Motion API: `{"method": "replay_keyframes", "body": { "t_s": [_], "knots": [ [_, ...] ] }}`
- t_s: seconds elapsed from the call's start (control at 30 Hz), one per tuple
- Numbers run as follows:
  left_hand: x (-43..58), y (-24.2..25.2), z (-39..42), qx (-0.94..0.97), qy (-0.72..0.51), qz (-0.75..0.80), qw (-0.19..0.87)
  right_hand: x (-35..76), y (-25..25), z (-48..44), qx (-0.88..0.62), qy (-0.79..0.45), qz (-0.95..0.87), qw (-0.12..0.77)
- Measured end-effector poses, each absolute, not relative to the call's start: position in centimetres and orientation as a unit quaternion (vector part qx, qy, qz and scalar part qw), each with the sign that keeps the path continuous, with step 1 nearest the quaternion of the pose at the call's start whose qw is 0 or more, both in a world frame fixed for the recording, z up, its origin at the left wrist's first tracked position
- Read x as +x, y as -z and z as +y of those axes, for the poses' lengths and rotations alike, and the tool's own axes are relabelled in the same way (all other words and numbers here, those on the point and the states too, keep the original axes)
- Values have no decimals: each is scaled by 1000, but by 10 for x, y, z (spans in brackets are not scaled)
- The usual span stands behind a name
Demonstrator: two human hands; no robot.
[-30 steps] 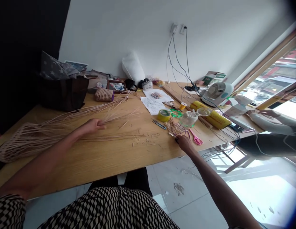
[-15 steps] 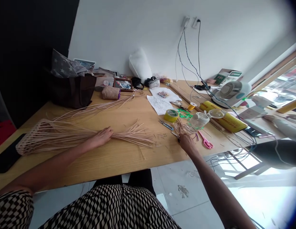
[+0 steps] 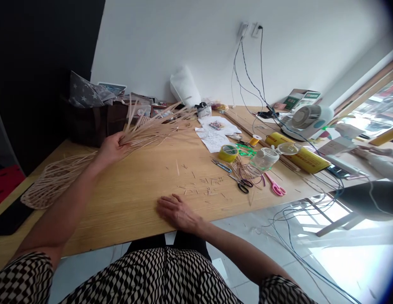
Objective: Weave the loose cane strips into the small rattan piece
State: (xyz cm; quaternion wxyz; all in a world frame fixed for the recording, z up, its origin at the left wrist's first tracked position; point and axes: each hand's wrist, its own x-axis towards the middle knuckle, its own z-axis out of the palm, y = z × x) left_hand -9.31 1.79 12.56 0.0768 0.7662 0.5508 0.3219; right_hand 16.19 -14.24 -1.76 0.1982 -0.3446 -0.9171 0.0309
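Two bare hands are at work on a wooden table (image 3: 136, 198). The left hand (image 3: 111, 148) is closed in a fist around a bundle of reed strands (image 3: 152, 124). Their free ends fan up and away to its right, lifted off the tabletop. Behind that hand's wrist the same strands run down into a half-woven basket (image 3: 46, 188), which lies on its side on the table. The right hand (image 3: 177, 211) lies flat and palm down near the table's front edge, with its fingers spread and nothing in its grasp. Just beyond its fingertips are scattered reed offcuts (image 3: 199, 185). Farther out to its right lie black-handled scissors (image 3: 242, 185), then pink scissors (image 3: 275, 186). A yellow tape roll (image 3: 227, 153) and a clear plastic cup (image 3: 266, 158) stand past those. A dark bag (image 3: 91, 122) stands just beyond the left hand.
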Motion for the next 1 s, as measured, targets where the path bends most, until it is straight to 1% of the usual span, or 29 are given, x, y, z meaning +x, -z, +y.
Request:
{"method": "replay_keyframes", "body": {
  "t_s": [0.1, 0.17, 0.27, 0.4, 0.47, 0.57, 0.63, 0.7, 0.73, 0.77, 0.8, 0.87, 1.0],
  "knots": [
    [-94, -127, 15, 734, -377, 557, 94, 187, 27, -122, -407, -43, -888, 209],
    [-95, -130, 13, 723, -399, 559, 74, 227, 31, -105, -454, -34, -863, 218],
    [-96, -135, 11, 716, -414, 561, 34, 295, 31, -87, -563, -19, -794, 228],
    [-95, -140, 13, 701, -429, 569, -1, 346, 16, -72, -660, 13, -716, 227],
    [-95, -140, 14, 691, -442, 572, -12, 337, 6, -61, -677, 31, -699, 229],
    [-94, -139, 14, 685, -439, 581, -28, 275, -2, -39, -655, 39, -718, 232],
    [-94, -138, 12, 687, -431, 584, -38, 215, -1, -23, -608, 28, -761, 225],
    [-95, -137, 11, 688, -427, 586, -41, 158, 5, -7, -506, 16, -834, 219],
    [-96, -137, 10, 686, -427, 588, -40, 136, 8, 2, -464, 14, -861, 208],
    [-97, -137, 10, 684, -426, 591, -38, 121, 11, 11, -456, 11, -871, 182],
    [-98, -137, 10, 681, -425, 595, -37, 112, 14, 19, -481, 8, -864, 152],
    [-100, -137, 9, 678, -423, 600, -28, 117, 19, 35, -528, 9, -839, 129],
    [-98, -139, 10, 685, -420, 595, 1, 192, 26, 43, -616, 23, -779, 115]
  ]
}}
